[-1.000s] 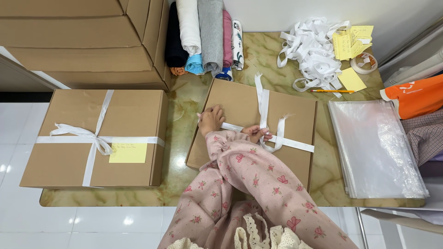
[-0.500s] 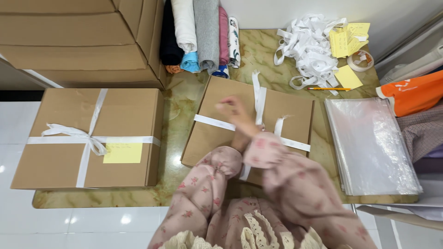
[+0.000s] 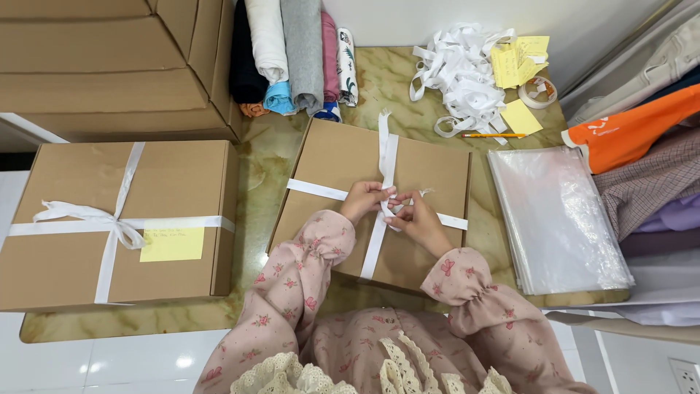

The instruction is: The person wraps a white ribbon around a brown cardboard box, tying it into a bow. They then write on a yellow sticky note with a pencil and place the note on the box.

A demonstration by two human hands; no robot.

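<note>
Both hands meet mid-lid on the cardboard box point(image 3: 343, 164): left hand point(image 3: 364, 198) and right hand point(image 3: 417, 221) pinch the white ribbon point(image 3: 386, 157) where it crosses. A bare strip of marble tabletop point(image 3: 255, 168) separates it from the tied box point(image 3: 73, 219); plastic sleeves point(image 3: 554, 219) lie just beside its right edge.

A flat brown cardboard box point(image 3: 343, 164) lies closed near the middle of the surface, turned slightly askew to its front edge, its near side close to that edge. A white ribbon point(image 3: 387, 157) wraps it crosswise: one band runs from the left side to the right, another from the far side to the near side. They cross a little right of the lid's centre, where loose ends are bunched.
</note>
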